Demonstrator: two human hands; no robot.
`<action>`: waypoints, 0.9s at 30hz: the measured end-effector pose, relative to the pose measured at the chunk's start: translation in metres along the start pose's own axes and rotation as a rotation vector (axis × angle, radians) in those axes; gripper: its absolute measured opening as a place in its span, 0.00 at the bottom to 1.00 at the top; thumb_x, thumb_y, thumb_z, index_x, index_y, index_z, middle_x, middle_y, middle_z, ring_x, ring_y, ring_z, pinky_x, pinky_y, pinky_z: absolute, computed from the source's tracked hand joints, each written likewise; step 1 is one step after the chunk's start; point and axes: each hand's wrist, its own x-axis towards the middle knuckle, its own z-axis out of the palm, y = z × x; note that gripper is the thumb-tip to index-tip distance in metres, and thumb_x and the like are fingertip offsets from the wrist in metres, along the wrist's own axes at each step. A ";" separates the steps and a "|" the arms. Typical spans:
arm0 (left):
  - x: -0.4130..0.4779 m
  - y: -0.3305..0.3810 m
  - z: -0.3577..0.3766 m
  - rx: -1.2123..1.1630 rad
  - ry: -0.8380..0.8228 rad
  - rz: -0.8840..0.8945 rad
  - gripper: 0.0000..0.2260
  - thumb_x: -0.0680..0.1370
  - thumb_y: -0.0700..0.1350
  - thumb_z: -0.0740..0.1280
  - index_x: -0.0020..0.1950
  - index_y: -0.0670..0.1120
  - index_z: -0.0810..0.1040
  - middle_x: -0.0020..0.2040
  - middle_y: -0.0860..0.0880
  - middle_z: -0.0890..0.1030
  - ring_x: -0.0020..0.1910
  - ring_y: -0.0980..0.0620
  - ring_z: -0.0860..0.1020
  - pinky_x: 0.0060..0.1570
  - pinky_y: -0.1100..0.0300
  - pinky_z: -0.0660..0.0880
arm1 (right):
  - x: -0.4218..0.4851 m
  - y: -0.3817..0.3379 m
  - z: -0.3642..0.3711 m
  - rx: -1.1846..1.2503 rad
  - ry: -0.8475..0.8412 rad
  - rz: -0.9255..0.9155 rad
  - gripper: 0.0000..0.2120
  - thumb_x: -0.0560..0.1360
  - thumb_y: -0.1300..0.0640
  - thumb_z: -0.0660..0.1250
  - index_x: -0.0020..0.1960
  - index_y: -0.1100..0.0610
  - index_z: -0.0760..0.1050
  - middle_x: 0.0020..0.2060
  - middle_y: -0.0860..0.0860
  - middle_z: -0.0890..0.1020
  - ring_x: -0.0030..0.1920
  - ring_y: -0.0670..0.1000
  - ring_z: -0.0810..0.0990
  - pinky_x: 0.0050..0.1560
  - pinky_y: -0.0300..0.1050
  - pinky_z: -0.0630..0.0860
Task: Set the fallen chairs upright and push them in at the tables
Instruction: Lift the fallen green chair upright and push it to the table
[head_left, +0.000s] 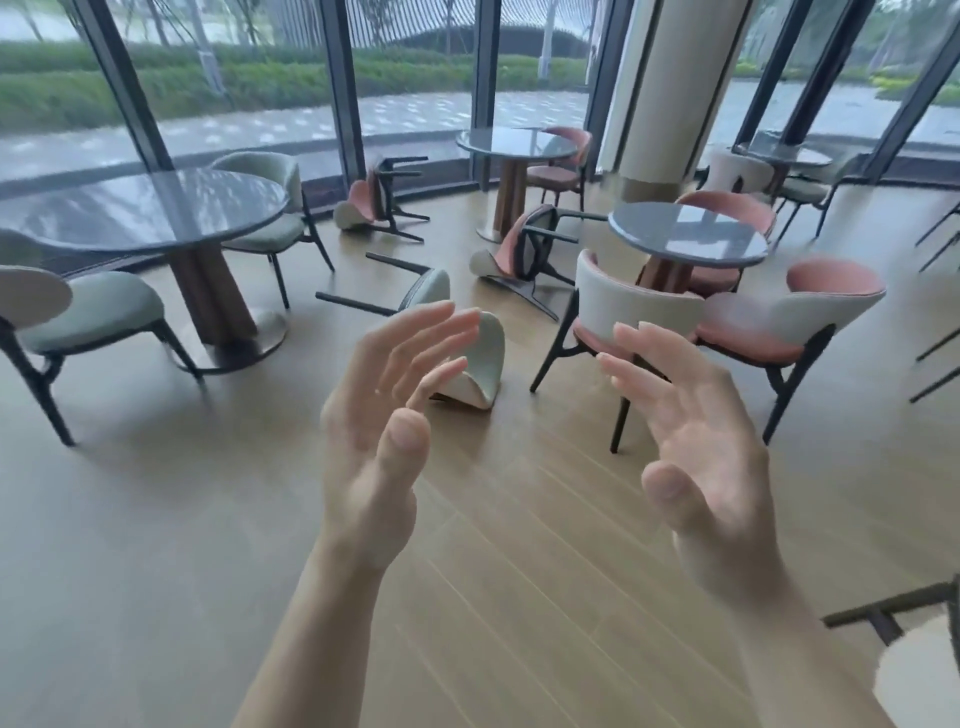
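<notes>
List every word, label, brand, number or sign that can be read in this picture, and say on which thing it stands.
None: no readable text appears anywhere in this view.
The round grey glossy table tops show only reflections of the window.
The fallen pale green upholstered chair and the fallen pink upholstered chairs carry no visible label.
The left hand and right hand are bare and empty.

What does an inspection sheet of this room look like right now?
Surface: wooden floor, bare in front.
Job's things: green chair fallen nearest the hands; two pink chairs fallen beyond; round tables standing.
Clutter: nothing seen.
Hands: left hand and right hand raised, fingers spread, holding nothing.
Cables: nothing seen.
Surroundings: tall windows, a pillar, more chairs upright at the tables.
</notes>
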 end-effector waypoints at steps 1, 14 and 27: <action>0.020 -0.012 -0.002 -0.007 0.001 0.008 0.33 0.76 0.72 0.66 0.70 0.50 0.75 0.67 0.44 0.82 0.69 0.36 0.79 0.67 0.36 0.75 | 0.017 0.010 -0.002 -0.004 -0.004 0.015 0.42 0.74 0.29 0.69 0.76 0.57 0.67 0.75 0.58 0.74 0.74 0.61 0.75 0.76 0.58 0.70; 0.240 -0.204 0.021 -0.027 -0.093 -0.026 0.36 0.76 0.73 0.65 0.72 0.46 0.71 0.68 0.46 0.81 0.70 0.37 0.78 0.68 0.41 0.74 | 0.211 0.188 -0.070 -0.021 0.090 0.033 0.43 0.74 0.29 0.69 0.77 0.56 0.66 0.78 0.54 0.71 0.75 0.60 0.75 0.76 0.57 0.70; 0.417 -0.387 0.110 0.149 0.169 0.047 0.32 0.77 0.70 0.68 0.71 0.49 0.73 0.69 0.45 0.80 0.71 0.36 0.77 0.69 0.41 0.74 | 0.450 0.393 -0.196 0.136 -0.089 -0.025 0.44 0.74 0.29 0.69 0.76 0.58 0.65 0.76 0.54 0.72 0.74 0.60 0.75 0.75 0.65 0.71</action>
